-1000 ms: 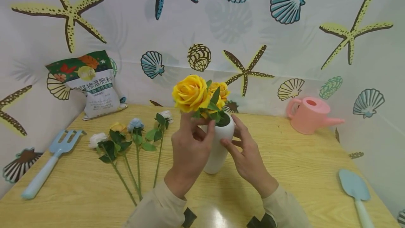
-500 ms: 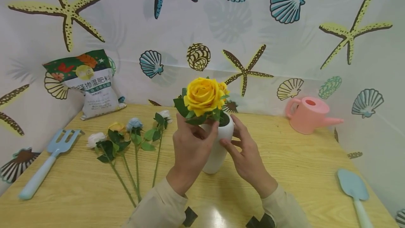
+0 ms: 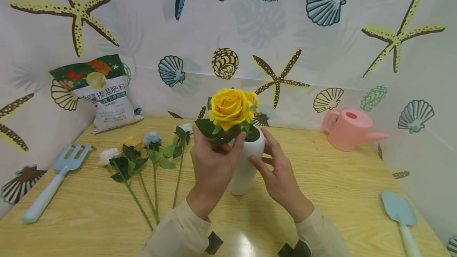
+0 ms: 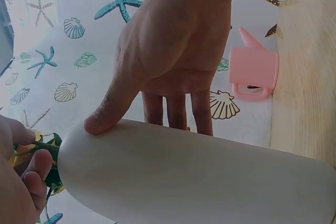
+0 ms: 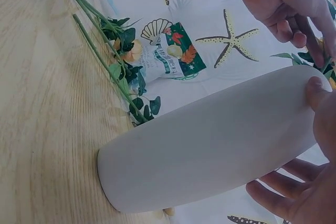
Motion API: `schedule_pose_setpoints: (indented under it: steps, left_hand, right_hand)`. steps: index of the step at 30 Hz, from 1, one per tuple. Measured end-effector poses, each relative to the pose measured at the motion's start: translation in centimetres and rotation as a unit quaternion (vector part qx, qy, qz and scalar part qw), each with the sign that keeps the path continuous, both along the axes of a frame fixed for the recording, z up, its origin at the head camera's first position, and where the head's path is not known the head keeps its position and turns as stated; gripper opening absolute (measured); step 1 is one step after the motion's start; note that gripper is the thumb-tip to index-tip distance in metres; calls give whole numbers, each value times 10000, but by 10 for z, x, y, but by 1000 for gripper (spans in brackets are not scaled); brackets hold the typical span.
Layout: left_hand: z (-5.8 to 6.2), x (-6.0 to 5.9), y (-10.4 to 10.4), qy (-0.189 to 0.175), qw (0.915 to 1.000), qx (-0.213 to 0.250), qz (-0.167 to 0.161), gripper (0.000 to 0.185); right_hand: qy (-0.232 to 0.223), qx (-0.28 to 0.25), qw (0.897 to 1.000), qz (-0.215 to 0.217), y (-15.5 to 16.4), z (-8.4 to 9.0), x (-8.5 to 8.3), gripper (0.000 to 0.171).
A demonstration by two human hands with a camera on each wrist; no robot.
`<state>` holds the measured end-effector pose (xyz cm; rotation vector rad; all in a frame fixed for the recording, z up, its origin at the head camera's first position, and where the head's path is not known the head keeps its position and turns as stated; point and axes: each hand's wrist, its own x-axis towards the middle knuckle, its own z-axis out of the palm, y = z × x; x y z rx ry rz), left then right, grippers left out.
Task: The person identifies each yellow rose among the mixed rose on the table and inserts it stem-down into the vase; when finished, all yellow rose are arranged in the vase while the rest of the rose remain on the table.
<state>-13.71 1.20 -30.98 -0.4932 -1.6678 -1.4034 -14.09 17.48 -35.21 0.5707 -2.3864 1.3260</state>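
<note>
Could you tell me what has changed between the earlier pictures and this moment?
The left hand, still pinching the stem, has swung the yellow rose from leaning left to upright and eased it lower into the white vase, against the second rose. The right hand stays on the vase; the loose flowers and tools have not moved.

Left hand [image 3: 211, 162] pinching, right hand [image 3: 278, 171] with fingers straight, thumb pressing

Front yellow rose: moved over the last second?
Yes. The front yellow rose has shifted right and a little down, nearer the white vase mouth, now largely covering the second rose behind it.
</note>
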Motion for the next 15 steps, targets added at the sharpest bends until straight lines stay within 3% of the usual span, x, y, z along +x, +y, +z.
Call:
schedule_pose_setpoints:
  steps: [6,10,15]
  left_hand:
    - [-2,-1,1,-274,9995,-177,-10,62]
    - [-3,-1,0,-182,9995,-239,5,64]
    - [-2,-1,-3,-56,10000,20,-43,68]
  right_hand:
    - [43,-30,10000,37,0,0,0,71]
    - [36,-29,10000,68,0,1,0,71]
    - [-23,-13,10000,65,0,2,0,72]
